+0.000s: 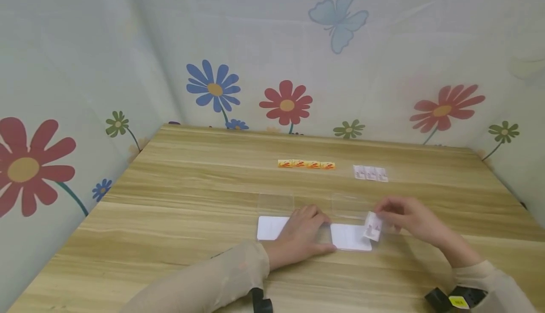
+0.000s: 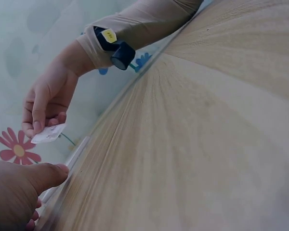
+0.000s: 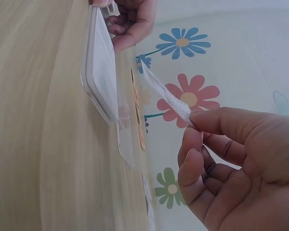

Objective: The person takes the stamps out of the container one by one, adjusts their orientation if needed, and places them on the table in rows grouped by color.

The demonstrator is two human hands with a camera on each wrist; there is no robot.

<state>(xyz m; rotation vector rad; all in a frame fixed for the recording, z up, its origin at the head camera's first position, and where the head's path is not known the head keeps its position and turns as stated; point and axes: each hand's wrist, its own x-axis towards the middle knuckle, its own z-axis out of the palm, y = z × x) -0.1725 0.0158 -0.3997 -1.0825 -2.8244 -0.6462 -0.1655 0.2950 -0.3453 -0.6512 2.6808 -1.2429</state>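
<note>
Two flat white cases with clear lids lie side by side on the wooden table: a left white case (image 1: pixel 269 228) and a right white case (image 1: pixel 350 237). My left hand (image 1: pixel 301 236) holds the right case's left end, thumb at the near corner and fingertips at the far one; its forearm side partly covers the left case. Between thumb and fingers, my right hand (image 1: pixel 408 218) pinches a small white printed paper slip (image 1: pixel 373 226) over the right case's right end. In the right wrist view the slip (image 3: pixel 166 91) looks thin and slightly bent.
Clear lids (image 1: pixel 276 204) extend flat behind the cases. Farther back lie a row of several yellow-orange printed pieces (image 1: pixel 306 164) and three white printed slips (image 1: pixel 371 173). A flowered curtain (image 1: pixel 238 29) hangs behind the table.
</note>
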